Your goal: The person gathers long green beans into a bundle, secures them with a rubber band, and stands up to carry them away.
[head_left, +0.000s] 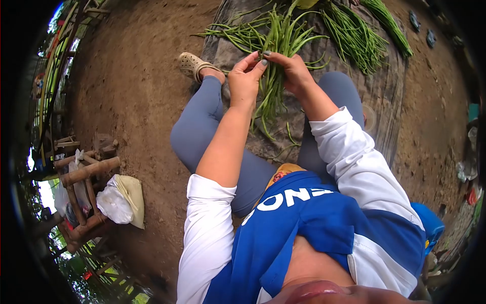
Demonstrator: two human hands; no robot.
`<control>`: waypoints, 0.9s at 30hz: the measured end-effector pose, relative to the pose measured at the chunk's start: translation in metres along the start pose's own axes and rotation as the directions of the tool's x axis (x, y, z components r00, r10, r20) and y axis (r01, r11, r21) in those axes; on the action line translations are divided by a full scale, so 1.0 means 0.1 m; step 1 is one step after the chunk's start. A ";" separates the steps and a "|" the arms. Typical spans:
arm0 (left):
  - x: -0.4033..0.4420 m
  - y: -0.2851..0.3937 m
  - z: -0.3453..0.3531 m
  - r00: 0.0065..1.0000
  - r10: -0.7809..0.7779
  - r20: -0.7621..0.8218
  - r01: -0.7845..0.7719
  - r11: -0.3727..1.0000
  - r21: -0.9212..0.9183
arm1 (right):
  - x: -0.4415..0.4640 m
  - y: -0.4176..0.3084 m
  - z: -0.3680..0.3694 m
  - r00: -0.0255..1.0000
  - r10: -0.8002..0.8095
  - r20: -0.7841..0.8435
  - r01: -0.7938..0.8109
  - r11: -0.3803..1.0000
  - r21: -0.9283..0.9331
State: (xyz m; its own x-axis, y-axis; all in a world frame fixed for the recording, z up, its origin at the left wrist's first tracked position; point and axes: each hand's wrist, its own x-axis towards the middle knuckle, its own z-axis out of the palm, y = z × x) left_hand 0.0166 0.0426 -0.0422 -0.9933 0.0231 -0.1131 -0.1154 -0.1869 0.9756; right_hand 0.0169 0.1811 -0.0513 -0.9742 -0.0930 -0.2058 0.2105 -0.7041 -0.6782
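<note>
A bundle of green long beans [273,93] is held upright between my hands, its lower ends hanging above the cloth. My right hand [294,75] is closed against the bundle's right side, thumb reaching across its front. At the left edge of the beans, my left hand [245,81] is pinched, its thumb and fingertips close to my right thumb. Whatever lies in that pinch is too small to make out. More loose long beans [238,36] spread out behind the bundle on the dark cloth [390,96].
Two more bean piles lie on the cloth: one wide [352,38], one narrow bunch [390,25] at its right. My bent legs flank the work, a beige clog [191,66] on one foot. Left, on bare soil, are a wooden stand [91,172] and a pale sack [132,197].
</note>
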 end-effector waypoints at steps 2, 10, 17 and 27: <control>0.00 0.05 0.01 0.992 -0.119 -0.027 0.115 0.985 -0.129 | -0.01 0.00 0.00 0.999 -0.026 0.018 0.027 1.000 -0.016; -0.04 0.07 0.00 0.996 -0.072 -0.056 0.073 0.997 0.027 | -0.02 0.11 -0.05 0.994 -0.105 -0.009 0.104 0.990 -0.093; -0.05 0.43 0.02 0.991 -0.039 -0.130 0.008 0.972 -0.234 | -0.04 -0.01 -0.01 0.999 -0.033 -0.043 0.031 0.998 -0.048; 0.11 0.53 -0.06 0.999 -0.013 0.037 0.017 0.994 -0.109 | -0.13 0.01 0.09 0.983 -0.003 0.182 0.035 0.984 -0.176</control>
State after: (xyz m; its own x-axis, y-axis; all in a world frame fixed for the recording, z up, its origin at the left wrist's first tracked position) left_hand -0.0004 0.0270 0.0074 -0.9910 0.0619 -0.1189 -0.1319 -0.2920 0.9473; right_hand 0.0290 0.1755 -0.0432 -0.9733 -0.2178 -0.0721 0.1872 -0.5721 -0.7986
